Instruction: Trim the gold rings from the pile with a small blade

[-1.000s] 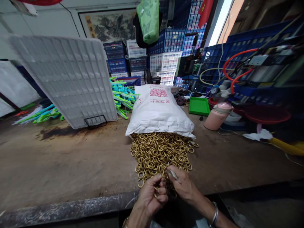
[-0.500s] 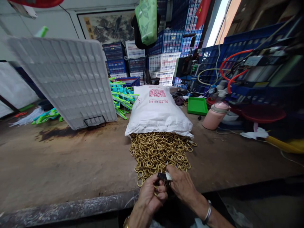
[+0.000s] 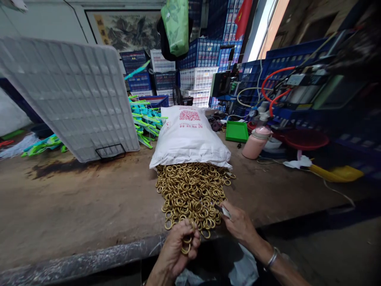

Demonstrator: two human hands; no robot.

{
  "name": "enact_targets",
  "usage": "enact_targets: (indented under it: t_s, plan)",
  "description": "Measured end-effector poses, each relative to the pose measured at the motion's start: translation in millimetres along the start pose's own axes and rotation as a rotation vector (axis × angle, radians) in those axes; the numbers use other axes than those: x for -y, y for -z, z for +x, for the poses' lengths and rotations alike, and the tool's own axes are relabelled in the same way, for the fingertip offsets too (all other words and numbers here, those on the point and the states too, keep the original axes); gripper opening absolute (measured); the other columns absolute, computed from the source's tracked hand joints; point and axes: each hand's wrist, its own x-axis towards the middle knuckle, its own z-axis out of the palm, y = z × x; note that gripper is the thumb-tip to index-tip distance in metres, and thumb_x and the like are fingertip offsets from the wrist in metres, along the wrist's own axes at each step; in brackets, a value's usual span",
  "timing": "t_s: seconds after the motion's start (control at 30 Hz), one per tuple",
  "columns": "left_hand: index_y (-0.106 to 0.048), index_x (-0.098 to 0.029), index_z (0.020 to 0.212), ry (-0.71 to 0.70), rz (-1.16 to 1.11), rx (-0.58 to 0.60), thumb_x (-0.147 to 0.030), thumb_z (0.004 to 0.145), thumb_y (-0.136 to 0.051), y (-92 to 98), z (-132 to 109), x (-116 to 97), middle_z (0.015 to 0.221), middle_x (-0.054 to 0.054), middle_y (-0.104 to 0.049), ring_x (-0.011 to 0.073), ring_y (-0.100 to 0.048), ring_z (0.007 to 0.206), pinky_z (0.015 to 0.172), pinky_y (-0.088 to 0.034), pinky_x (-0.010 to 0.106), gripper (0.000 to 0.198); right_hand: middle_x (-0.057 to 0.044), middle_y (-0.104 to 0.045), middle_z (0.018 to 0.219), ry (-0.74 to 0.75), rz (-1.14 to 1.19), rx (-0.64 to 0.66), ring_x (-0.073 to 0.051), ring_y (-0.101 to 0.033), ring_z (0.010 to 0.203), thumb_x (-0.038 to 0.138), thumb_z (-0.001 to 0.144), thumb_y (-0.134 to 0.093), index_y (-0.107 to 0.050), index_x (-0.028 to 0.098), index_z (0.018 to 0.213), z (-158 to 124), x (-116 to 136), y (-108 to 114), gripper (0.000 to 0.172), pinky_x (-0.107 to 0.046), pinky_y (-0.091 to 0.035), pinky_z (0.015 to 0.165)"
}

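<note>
Fingers of your left hand curl around a few round gold-coloured rings, while your right hand pinches a small dark-and-white tool by the right side of a loose heap of gold-coloured rings. Hold your few softly so none drop off the near edge, and mind the tool's dark end, as it may be sharp. That heap sits on a wide brown table, at the near end of a fat white bag with red print. Left stands a big white ribbed plastic panel, leaning; right, a flat green plastic tray and a pink bottle. Far back, blue and white plastic crates are stacked high.
</note>
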Motion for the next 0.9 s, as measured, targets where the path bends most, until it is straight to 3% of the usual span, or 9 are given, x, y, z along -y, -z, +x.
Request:
enact_targets:
  t_s: [0.17, 0.33, 0.47, 0.57, 0.7, 0.9]
  plan:
    - [-0.056, -0.012, 0.079, -0.017, 0.048, 0.015, -0.009, 0.060, -0.055, 2.5, -0.8, 4.8, 0.072, 0.004, -0.058, 0.0093, -0.052, 0.054, 0.034, -0.028, 0.014, 0.019, -0.005, -0.062, 0.089, 0.021, 0.018, 0.030, -0.017, -0.057, 0.081, 0.012, 0.075, -0.039, -0.052, 0.020, 0.094, -3.3, 18.5, -11.3, 0.024, -0.026, -0.040, 0.068]
    - [-0.056, -0.013, 0.083, 0.000, -0.015, 0.029, -0.007, 0.059, -0.055, 6.2, -8.0, 7.2, 0.076, 0.003, -0.057, 0.0108, -0.055, 0.061, 0.039, -0.033, 0.015, 0.025, -0.006, -0.061, 0.090, -0.010, -0.074, 0.040, -0.019, -0.056, 0.083, 0.010, 0.074, -0.038, -0.054, 0.020, 0.092, 0.6, 24.6, -15.6, 0.025, -0.026, -0.039, 0.068]
    - [-0.054, -0.013, 0.082, 0.004, -0.092, -0.070, -0.022, 0.065, -0.063, 6.1, -10.9, 10.3, 0.070, 0.002, -0.056, 0.0116, -0.055, 0.060, 0.040, -0.034, 0.016, 0.021, -0.006, -0.061, 0.084, 0.021, -0.044, 0.008, -0.018, -0.056, 0.077, 0.013, 0.076, -0.037, -0.055, 0.019, 0.087, 2.8, 19.9, -18.5, 0.021, -0.026, -0.039, 0.066]
    - [-0.047, -0.016, 0.071, -0.020, -0.115, -0.196, -0.031, 0.060, -0.071, 1.7, -5.6, 15.9, 0.057, -0.004, -0.048, 0.0064, -0.047, 0.047, 0.036, -0.026, 0.014, 0.031, -0.004, -0.059, 0.073, -0.013, 0.049, -0.028, -0.016, -0.054, 0.066, 0.022, 0.079, -0.038, -0.052, 0.020, 0.076, 4.6, 18.9, -17.0, 0.014, -0.025, -0.038, 0.060]
    - [-0.039, -0.019, 0.066, -0.156, 0.034, -0.247, -0.037, 0.059, -0.072, -10.1, 4.7, 22.9, 0.049, -0.009, -0.038, 0.0029, -0.035, 0.038, 0.034, -0.019, 0.013, 0.039, 0.000, -0.055, 0.064, -0.039, 0.307, -0.045, -0.014, -0.051, 0.058, 0.035, 0.080, -0.038, -0.049, 0.021, 0.074, 2.9, 30.1, -8.6, 0.019, -0.024, -0.040, 0.056]
    - [-0.049, -0.019, 0.092, -0.359, 0.392, -0.256, -0.048, 0.071, -0.058, -23.8, 10.4, 32.6, 0.055, -0.007, -0.045, 0.0034, -0.032, 0.037, 0.032, -0.021, 0.014, 0.037, 0.001, -0.056, 0.067, 0.019, 0.558, -0.004, -0.013, -0.054, 0.063, 0.034, 0.078, -0.040, -0.051, 0.021, 0.076, -8.3, 53.5, 0.2, 0.016, -0.023, -0.042, 0.059]
